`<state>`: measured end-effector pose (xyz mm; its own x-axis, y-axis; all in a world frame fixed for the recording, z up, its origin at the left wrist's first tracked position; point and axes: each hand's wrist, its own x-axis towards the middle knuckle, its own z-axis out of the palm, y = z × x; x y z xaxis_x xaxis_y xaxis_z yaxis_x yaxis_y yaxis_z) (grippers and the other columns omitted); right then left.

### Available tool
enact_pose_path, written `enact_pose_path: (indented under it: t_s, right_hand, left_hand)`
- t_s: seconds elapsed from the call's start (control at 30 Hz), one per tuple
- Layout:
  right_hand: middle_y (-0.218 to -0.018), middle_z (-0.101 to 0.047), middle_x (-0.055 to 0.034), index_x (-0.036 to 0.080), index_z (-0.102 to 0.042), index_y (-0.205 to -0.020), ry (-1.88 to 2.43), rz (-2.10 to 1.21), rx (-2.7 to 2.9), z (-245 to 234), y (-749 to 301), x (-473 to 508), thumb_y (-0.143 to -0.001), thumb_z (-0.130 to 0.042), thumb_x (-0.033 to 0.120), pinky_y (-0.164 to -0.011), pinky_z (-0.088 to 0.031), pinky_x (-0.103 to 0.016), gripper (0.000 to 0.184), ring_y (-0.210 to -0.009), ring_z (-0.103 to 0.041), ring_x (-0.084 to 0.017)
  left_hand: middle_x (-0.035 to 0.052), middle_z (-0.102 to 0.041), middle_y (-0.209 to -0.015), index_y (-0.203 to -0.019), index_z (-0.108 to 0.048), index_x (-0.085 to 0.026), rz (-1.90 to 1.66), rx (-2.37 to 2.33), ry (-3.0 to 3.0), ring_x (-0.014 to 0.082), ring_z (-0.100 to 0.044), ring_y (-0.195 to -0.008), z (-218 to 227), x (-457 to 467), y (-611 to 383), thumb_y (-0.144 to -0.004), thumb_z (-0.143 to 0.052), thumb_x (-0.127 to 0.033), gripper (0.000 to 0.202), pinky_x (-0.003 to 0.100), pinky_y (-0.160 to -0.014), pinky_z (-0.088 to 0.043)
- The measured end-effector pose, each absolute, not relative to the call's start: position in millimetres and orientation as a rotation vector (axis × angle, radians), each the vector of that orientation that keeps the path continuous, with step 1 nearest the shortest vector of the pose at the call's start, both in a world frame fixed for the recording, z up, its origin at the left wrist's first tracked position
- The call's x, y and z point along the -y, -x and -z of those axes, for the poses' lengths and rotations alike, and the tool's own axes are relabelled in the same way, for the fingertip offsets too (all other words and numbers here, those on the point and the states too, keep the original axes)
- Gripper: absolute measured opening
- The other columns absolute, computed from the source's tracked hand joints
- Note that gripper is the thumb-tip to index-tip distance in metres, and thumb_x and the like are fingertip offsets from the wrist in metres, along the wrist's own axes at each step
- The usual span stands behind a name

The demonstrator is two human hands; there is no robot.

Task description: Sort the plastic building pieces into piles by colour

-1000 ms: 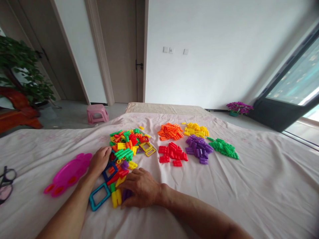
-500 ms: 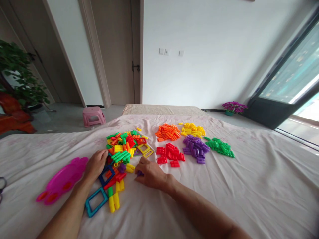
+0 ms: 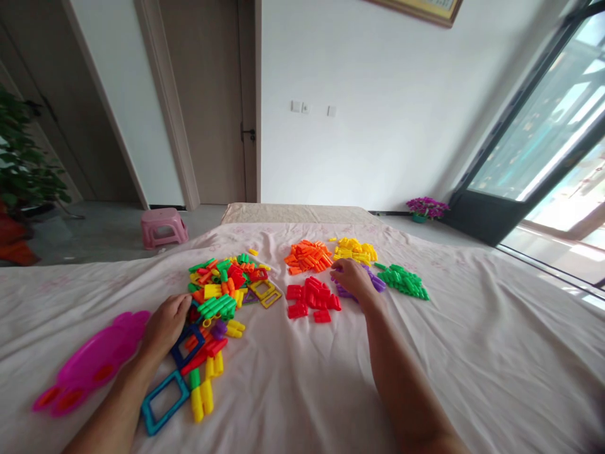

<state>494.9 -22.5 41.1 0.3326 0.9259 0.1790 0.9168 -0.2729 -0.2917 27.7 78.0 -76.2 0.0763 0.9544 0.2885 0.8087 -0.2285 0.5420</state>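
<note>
My left hand [image 3: 166, 320] is at the left edge of a mixed pile of plastic building pieces [image 3: 217, 306]. Its fingers are closed together against the pile, and whatever is under them is hidden. My right hand [image 3: 352, 277] has reached over the purple pieces [image 3: 377, 281], its fingers curled down and covering part of them. What those fingertips hold cannot be made out. In the mixed pile are green, orange, yellow and red tubes, a purple piece [image 3: 218, 329], and square frames, one dark blue [image 3: 176, 354] and one teal [image 3: 147, 416].
Around my right hand lie sorted heaps: orange [image 3: 307, 256], yellow [image 3: 355, 250], red [image 3: 313, 297] and green [image 3: 404, 281]. A magenta plastic tray [image 3: 94, 356] is beside my left forearm. A pale wrinkled cloth [image 3: 302, 391] covers the table. A pink stool [image 3: 163, 227] stands beyond it.
My right hand has moved from beside the mixed pile, where a purple piece showed at its fingers, forward and right to the purple heap. My left hand stays by the mixed pile. The view has shifted slightly.
</note>
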Motion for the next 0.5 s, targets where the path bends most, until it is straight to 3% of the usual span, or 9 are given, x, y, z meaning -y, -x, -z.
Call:
enact_pose_path:
  t_s: [0.2,0.4,0.5]
  right_hand:
    - [-0.112,-0.068,-0.0113,0.022,-0.070,-0.109,2.455,0.108,1.403,-52,-520,34,-0.085,-0.055,0.032,-0.072,-0.042,-0.029,0.031,-0.099,-0.063,-0.025]
    - [-0.097,-0.073,-0.0059,0.020,-0.072,-0.102,1.965,-0.075,1.791,-55,-454,27,-0.087,-0.051,0.020,-0.077,-0.044,-0.026,0.025,-0.089,-0.065,-0.019]
    - [-0.099,-0.072,-0.0051,0.021,-0.072,-0.102,1.670,-0.222,2.028,-47,-407,29,-0.088,-0.052,0.017,-0.079,-0.046,-0.026,0.024,-0.089,-0.065,-0.017]
  left_hand:
    - [0.0101,-0.072,-0.110,-0.102,-0.066,-0.019,-0.885,-1.783,-2.105,0.0225,-0.066,-0.104,74,-76,-28,-0.090,-0.032,-0.049,0.047,0.029,-0.089,-0.048]
    - [0.0095,-0.072,-0.112,-0.101,-0.066,-0.021,-0.889,-1.802,-2.102,0.0225,-0.065,-0.106,75,-76,-29,-0.090,-0.034,-0.046,0.043,0.031,-0.092,-0.048]
    - [0.0101,-0.072,-0.112,-0.102,-0.067,-0.020,-0.882,-1.804,-2.104,0.0224,-0.065,-0.105,74,-77,-29,-0.090,-0.034,-0.045,0.044,0.032,-0.091,-0.048]
